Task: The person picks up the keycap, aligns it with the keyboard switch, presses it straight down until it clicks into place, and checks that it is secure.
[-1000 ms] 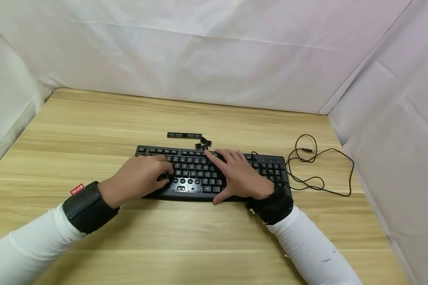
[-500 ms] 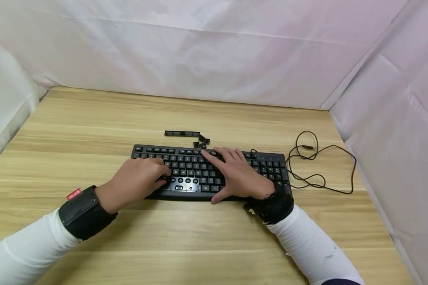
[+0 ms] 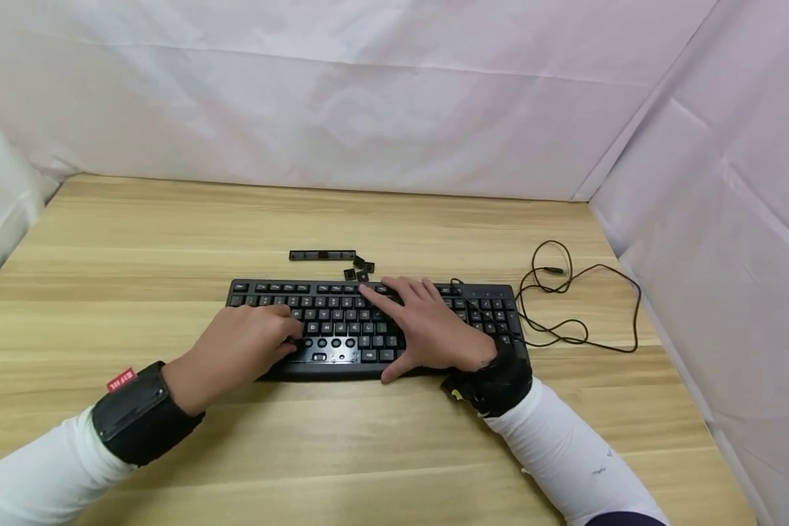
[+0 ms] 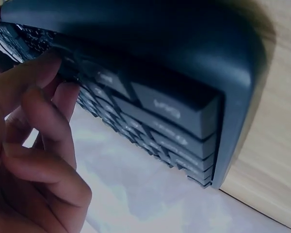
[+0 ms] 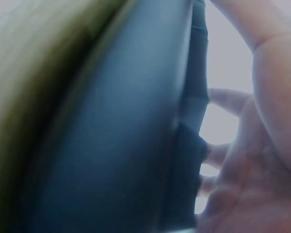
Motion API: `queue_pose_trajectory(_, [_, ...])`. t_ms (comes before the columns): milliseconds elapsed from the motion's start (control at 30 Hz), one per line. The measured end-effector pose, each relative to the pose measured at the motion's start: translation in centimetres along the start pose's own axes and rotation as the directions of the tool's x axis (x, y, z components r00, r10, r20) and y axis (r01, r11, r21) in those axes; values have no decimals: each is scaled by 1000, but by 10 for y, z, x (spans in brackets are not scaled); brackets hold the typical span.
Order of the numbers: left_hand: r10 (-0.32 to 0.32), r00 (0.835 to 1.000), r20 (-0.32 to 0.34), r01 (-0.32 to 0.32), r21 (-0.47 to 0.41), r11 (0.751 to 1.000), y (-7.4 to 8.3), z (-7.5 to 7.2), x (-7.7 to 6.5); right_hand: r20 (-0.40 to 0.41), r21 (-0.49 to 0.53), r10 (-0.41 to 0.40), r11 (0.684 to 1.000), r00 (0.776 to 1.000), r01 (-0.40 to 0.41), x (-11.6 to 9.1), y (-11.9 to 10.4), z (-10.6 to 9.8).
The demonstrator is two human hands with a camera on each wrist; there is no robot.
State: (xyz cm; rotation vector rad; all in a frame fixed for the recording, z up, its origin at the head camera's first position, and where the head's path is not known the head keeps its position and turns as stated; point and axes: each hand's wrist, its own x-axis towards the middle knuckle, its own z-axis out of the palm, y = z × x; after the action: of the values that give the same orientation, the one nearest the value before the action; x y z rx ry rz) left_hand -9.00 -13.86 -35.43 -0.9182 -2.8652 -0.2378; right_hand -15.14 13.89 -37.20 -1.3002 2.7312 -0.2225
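A black keyboard (image 3: 335, 374) lies across the table, with several keycaps off its lower rows and the plate bare at the front middle. My left hand (image 3: 243, 351) is over its left part; in the left wrist view the thumb (image 4: 41, 70) and index fingertip (image 4: 67, 94) pinch at a keycap in a lower row, mostly hidden by them. My right hand (image 3: 427, 329) rests with spread fingers over the right-middle keys, thumb at the front edge. Behind the keyboard lie the detached space bar (image 3: 322, 255) and several loose keycaps (image 3: 350, 275).
A thin black cable (image 3: 638, 314) lies in loops on the wooden table (image 3: 368, 453) at the right, one strand crossing the keyboard's right end. White cloth walls (image 3: 342, 109) stand behind the table and along its sides.
The head view has shifted, so keyboard and hands appear a little further left. Both hands keep nearly the same places on the keyboard; the loose parts stay put.
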Motion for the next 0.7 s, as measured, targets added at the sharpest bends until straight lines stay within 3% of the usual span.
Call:
queue_pose_trajectory(300, [-1,1000,-28,1,3,1000,8,2,-4,2,-3,4,1000,1000,-4,-1,-1,0])
queue_pose_trajectory(700, [35,999,-23,-34,44,998,2,7,-6,-9,33,-19,999,1000,19,-1,-1,-1])
